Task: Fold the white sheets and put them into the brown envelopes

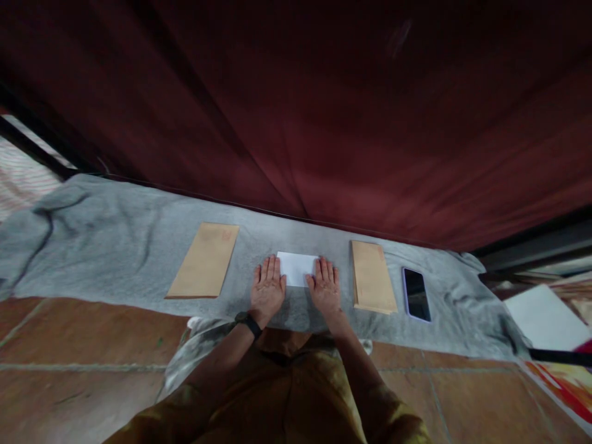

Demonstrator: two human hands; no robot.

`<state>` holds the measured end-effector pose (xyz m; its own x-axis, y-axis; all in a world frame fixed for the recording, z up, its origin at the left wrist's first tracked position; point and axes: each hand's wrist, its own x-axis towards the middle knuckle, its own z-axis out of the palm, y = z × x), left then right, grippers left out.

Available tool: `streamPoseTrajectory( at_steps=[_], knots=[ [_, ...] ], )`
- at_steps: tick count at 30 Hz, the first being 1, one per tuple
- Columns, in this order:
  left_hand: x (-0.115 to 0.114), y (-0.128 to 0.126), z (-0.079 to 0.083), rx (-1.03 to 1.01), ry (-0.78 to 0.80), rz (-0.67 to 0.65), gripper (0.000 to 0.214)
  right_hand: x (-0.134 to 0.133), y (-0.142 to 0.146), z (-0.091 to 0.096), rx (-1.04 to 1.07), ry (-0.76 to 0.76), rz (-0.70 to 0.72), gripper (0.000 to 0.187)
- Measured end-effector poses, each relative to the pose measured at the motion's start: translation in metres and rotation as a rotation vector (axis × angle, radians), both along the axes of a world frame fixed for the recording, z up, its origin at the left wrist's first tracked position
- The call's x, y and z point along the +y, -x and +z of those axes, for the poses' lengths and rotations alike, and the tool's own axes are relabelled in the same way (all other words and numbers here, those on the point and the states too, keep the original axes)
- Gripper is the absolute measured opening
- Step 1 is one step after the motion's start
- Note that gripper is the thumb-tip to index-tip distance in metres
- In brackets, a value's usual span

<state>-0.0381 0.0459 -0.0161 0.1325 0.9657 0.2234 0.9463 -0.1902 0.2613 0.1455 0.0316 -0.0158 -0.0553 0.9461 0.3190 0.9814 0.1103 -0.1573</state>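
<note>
A small white sheet of paper lies on a grey cloth spread over the floor. My left hand lies flat with its fingers stretched out, its fingertips over the paper's left edge. My right hand lies flat the same way over the paper's right edge. A dark watch sits on my left wrist. One brown envelope lies to the left of my hands. A small stack of brown envelopes lies to the right.
A phone with a dark screen lies on the cloth right of the envelope stack. A dark red curtain hangs behind the cloth. Reddish floor tiles run in front. White paper and colourful prints lie at the far right.
</note>
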Motion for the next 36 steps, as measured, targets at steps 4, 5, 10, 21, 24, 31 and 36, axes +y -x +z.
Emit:
streamPoseTrajectory(
  at_steps=[4,5,10,21,24,31,36],
  knots=[
    [0.002,0.003,0.001,0.002,0.004,-0.022,0.061,-0.01,0.01,0.008,-0.014,0.091,0.218,0.055],
    [0.002,0.005,0.002,0.001,0.009,-0.029,0.06,-0.011,0.013,0.01,-0.015,0.118,0.268,0.054],
    [0.001,0.018,0.011,0.005,0.037,-0.128,0.057,-0.003,0.017,0.015,-0.031,0.154,0.293,0.041],
    [0.003,0.019,0.027,0.074,0.05,-0.42,0.041,0.008,0.005,0.046,-0.143,0.225,0.444,0.043],
    [0.007,0.022,0.04,0.01,0.057,-0.468,0.04,0.009,0.002,0.062,-0.101,0.249,0.431,0.039],
    [0.025,0.04,0.072,-0.665,0.217,-0.275,0.036,0.026,-0.022,0.102,0.277,0.209,0.343,0.028],
    [0.038,0.033,0.07,-0.892,0.309,-0.114,0.04,0.044,-0.03,0.101,0.581,0.232,0.218,0.026]
  ],
)
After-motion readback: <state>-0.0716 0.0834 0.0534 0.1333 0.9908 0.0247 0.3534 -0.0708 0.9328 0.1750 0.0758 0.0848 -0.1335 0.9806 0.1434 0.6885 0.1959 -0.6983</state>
